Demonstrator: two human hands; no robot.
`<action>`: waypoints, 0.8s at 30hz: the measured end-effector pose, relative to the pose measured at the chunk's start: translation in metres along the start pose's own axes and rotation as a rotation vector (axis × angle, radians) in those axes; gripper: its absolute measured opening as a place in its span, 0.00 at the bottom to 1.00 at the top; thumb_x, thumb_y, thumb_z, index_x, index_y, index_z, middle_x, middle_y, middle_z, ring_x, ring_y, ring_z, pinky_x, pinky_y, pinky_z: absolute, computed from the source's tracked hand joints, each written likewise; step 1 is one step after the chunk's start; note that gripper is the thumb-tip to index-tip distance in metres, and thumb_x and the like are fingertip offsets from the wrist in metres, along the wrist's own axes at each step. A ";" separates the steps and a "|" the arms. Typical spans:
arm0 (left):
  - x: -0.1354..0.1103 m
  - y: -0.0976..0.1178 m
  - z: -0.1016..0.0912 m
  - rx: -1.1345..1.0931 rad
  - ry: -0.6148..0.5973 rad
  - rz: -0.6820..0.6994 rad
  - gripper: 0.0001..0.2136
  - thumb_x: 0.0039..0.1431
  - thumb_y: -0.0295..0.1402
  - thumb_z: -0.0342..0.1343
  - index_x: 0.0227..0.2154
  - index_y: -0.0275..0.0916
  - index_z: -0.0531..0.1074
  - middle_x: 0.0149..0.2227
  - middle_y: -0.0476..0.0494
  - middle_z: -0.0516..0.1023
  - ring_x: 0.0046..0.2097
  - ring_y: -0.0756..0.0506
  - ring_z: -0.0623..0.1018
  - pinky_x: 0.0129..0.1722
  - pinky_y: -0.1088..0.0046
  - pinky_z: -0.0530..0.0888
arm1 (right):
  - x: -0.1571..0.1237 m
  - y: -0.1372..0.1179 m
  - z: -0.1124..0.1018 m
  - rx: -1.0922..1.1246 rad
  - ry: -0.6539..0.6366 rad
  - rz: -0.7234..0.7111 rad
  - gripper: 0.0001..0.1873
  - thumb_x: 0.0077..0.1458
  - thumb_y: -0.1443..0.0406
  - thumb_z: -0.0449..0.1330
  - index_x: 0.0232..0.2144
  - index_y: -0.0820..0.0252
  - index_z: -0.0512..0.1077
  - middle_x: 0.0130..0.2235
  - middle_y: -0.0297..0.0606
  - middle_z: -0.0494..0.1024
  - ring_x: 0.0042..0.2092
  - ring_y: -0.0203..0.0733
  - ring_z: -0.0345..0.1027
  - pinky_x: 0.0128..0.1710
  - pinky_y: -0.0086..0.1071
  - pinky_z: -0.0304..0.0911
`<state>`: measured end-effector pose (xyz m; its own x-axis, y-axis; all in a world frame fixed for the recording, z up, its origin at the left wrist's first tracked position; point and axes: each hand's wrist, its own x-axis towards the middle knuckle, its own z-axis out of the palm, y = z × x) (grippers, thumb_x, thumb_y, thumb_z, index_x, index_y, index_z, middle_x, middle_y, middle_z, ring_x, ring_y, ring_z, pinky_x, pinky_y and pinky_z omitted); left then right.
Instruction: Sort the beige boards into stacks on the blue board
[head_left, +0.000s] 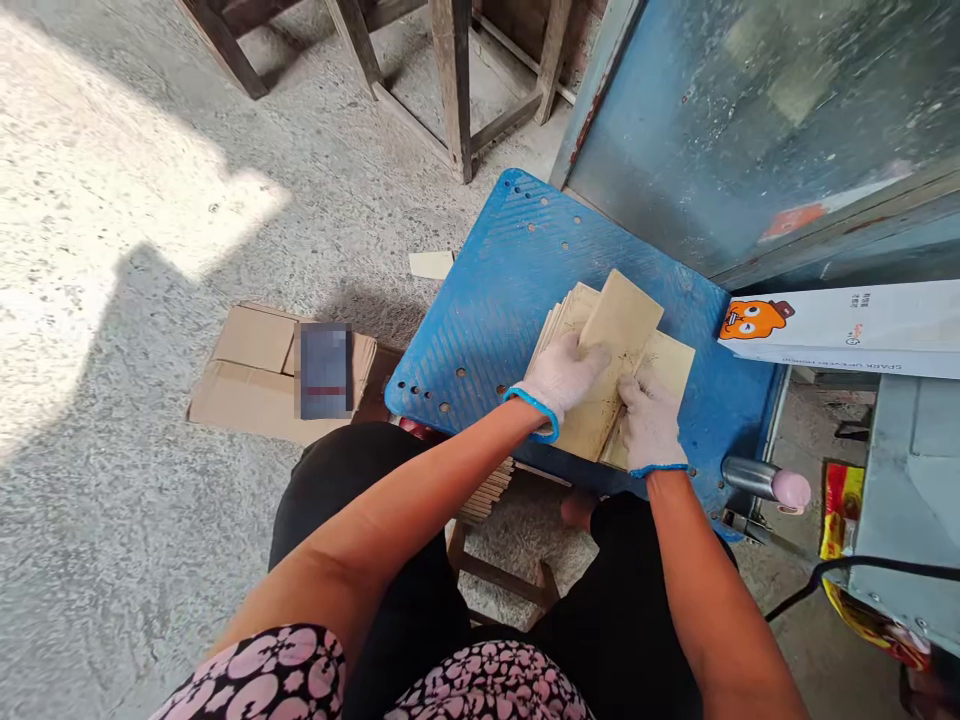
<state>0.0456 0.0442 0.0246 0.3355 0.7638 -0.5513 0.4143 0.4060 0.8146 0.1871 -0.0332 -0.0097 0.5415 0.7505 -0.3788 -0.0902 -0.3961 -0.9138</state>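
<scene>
Both my hands wear white knit gloves with blue cuffs. My left hand [568,372] is closed on a stiff, tan rectangular sheet [626,305]. Its fingers lie across the sheet's face, and the thumb side is partly hidden. Curled at that sheet's right edge, my right hand [651,418] pinches another tan sheet [670,362] with dark specks. Under and left of my left hand, more tan sheets [559,308] lie fanned in a pile. All of this is on a blue plastic tabletop [517,270] with small holes.
A metal cylinder with a pink end [765,483] lies at the table's right corner. A white box [847,325] juts over the right side. A flattened cardboard box [251,375] lies on the floor at left. Wooden stools [452,90] stand behind, and a black cable [862,565] runs at right.
</scene>
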 end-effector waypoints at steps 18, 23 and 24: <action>0.023 -0.004 -0.007 0.648 0.049 -0.057 0.26 0.63 0.49 0.53 0.58 0.37 0.67 0.53 0.30 0.72 0.55 0.36 0.76 0.52 0.65 0.73 | 0.022 0.014 0.020 -0.756 0.128 -0.033 0.19 0.57 0.53 0.51 0.35 0.57 0.77 0.35 0.37 0.76 0.37 0.44 0.63 0.37 0.33 0.59; 0.028 -0.011 -0.004 0.731 0.182 0.029 0.27 0.60 0.47 0.56 0.60 0.43 0.66 0.56 0.32 0.68 0.56 0.34 0.74 0.53 0.61 0.72 | 0.017 0.002 0.028 -0.957 0.112 -0.029 0.13 0.60 0.56 0.52 0.35 0.55 0.73 0.36 0.38 0.72 0.38 0.43 0.62 0.36 0.32 0.56; 0.030 -0.013 -0.004 0.730 0.221 0.058 0.28 0.59 0.46 0.57 0.61 0.44 0.66 0.57 0.32 0.68 0.57 0.34 0.73 0.53 0.61 0.72 | 0.016 0.001 0.029 -0.977 0.108 -0.031 0.12 0.60 0.57 0.53 0.35 0.54 0.72 0.37 0.38 0.71 0.38 0.43 0.62 0.37 0.32 0.57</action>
<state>0.0466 0.0637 -0.0015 0.2284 0.8874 -0.4004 0.8809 -0.0132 0.4732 0.1710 -0.0063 -0.0204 0.6099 0.7350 -0.2964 0.6302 -0.6766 -0.3809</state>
